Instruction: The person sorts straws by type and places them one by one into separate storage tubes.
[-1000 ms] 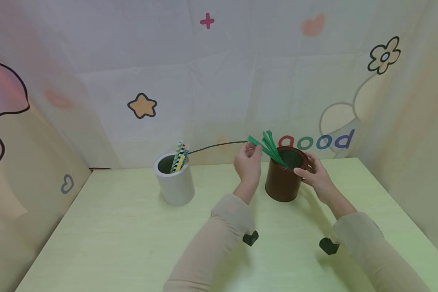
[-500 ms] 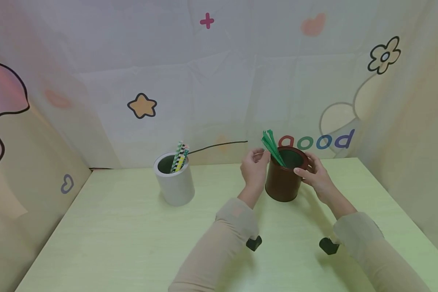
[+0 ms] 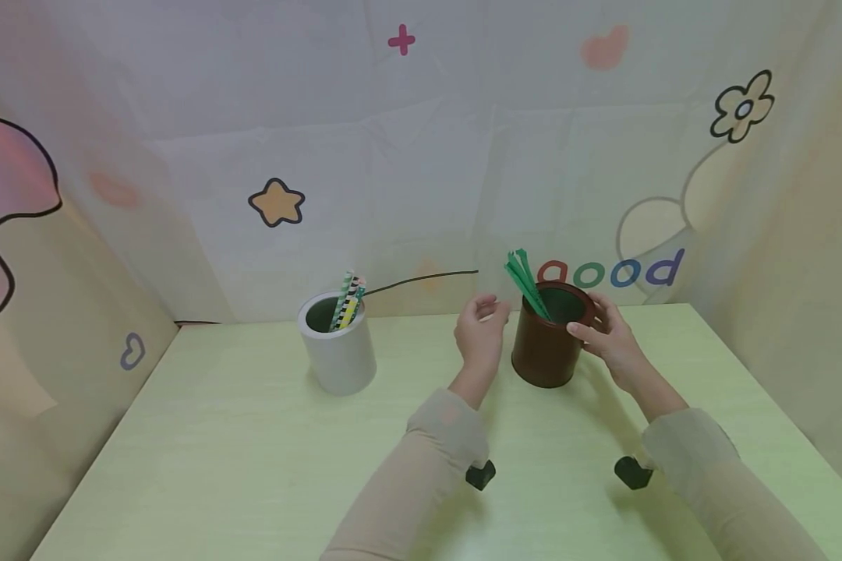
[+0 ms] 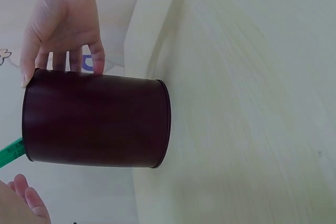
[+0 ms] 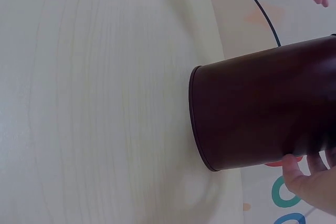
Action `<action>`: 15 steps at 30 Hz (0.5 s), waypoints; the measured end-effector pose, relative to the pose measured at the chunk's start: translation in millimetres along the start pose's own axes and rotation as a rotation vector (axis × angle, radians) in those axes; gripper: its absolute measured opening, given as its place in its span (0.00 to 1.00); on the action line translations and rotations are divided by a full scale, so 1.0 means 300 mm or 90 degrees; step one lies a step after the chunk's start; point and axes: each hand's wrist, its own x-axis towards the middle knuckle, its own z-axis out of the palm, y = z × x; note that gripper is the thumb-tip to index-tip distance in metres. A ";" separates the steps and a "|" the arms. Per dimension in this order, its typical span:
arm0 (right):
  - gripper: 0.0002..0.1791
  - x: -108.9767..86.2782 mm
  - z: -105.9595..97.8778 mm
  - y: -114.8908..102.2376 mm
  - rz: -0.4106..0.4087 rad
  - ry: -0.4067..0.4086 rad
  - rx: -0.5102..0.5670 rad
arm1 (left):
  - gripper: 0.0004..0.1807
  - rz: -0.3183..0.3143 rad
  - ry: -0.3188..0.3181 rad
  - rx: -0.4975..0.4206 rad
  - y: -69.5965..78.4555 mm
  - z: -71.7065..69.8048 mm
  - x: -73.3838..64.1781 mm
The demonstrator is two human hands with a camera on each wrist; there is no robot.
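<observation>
A dark brown cylindrical pot [image 3: 546, 351] stands upright on the table, with my right hand [image 3: 613, 343] gripping its right side near the rim. In the right wrist view the thumb and fingers of that hand [image 5: 315, 184] lie along the pot's wall [image 5: 257, 108]. Several flat green strips [image 3: 526, 282] lean out of the pot's left side. Just left of the pot, my left hand [image 3: 482, 335] is raised with loosely bent fingers and holds nothing. The left wrist view shows its fingers [image 4: 34, 200] apart from the pot [image 4: 97, 119], below one green strip [image 4: 11, 152].
A white cylindrical pot [image 3: 340, 358] stands further left, holding several patterned strips [image 3: 347, 302]. The pale table [image 3: 238, 452] meets a printed cloth backdrop [image 3: 365, 179] behind both pots. A dark device [image 3: 481, 474] sits under the left wrist, another [image 3: 633, 472] under the right.
My left hand let go of a green strip, which now stands with the others in the brown pot. The hand then drew slightly left and down. My right hand has kept its grip.
</observation>
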 end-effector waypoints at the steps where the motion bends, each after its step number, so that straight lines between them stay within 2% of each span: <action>1: 0.39 0.001 -0.001 -0.001 0.003 0.000 0.000 | 0.11 0.001 0.000 -0.006 -0.001 -0.004 0.000; 7: 0.40 0.001 -0.010 -0.008 0.021 -0.003 0.006 | 0.12 0.001 -0.006 -0.006 -0.002 -0.039 0.007; 11: 0.38 -0.002 -0.018 -0.011 0.018 0.000 -0.016 | 0.11 0.003 -0.010 -0.001 -0.006 -0.074 0.019; 15: 0.38 -0.013 -0.027 -0.014 -0.005 0.037 -0.047 | 0.13 0.030 -0.023 -0.006 -0.005 -0.122 0.034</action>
